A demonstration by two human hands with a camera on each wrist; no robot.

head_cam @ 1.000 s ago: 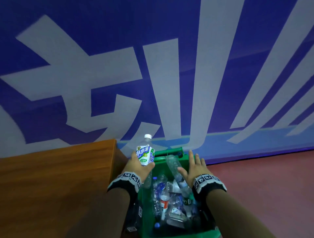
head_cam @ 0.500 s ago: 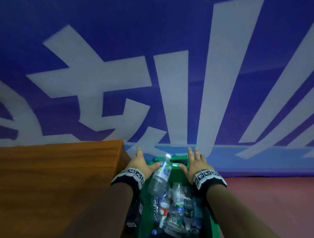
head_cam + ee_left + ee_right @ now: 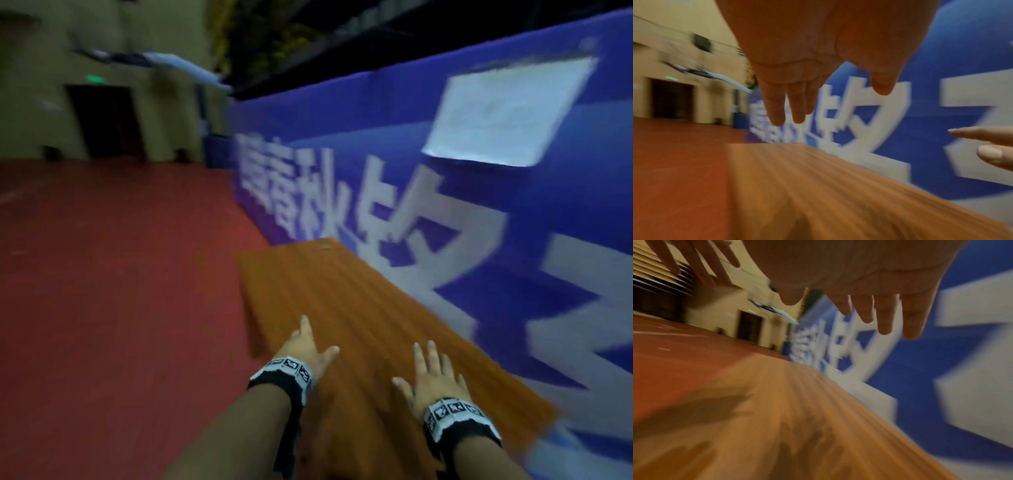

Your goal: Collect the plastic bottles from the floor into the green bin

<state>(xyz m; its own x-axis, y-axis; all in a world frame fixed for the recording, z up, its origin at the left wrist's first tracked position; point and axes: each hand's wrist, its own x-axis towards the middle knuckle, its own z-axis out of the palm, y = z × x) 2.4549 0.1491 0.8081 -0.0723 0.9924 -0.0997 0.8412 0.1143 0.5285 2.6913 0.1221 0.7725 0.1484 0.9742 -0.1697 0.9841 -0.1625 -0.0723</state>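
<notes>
A long wooden bench (image 3: pixel 359 308) with an orange-brown grained top runs from the lower right of the head view toward its centre, all of it smeared by motion blur. Left of the bench lies a dark red floor (image 3: pixel 113 291) filling the left half of the frame. Along the bench's right side stands a blue banner wall (image 3: pixel 513 222) with large white characters and a pale rectangular panel (image 3: pixel 507 109) at the upper right. At the upper left is a beige wall (image 3: pixel 41 85) with a dark doorway (image 3: pixel 102 120) and a small green sign (image 3: pixel 95 79) above it.

Both hands reach forward over the bench top. The left hand (image 3: pixel 305 346) sits at lower centre over the bench's left edge, the right hand (image 3: pixel 430 377) to its right; each has straight, spread fingers and holds nothing. Each wrist wears a black band with white coded markers.

No plastic bottle and no green bin appear in any view, so their place relative to the hands cannot be told.

The left wrist view shows the left hand (image 3: pixel 818 56) from beneath, palm bare, with fingertips of the right hand (image 3: pixel 990 154) entering at the right edge. The right wrist view shows the bare right palm (image 3: pixel 859 272), the left hand's fingers (image 3: pixel 694 264) at the upper left, and hand shadows on the bench that the head view lacks.
</notes>
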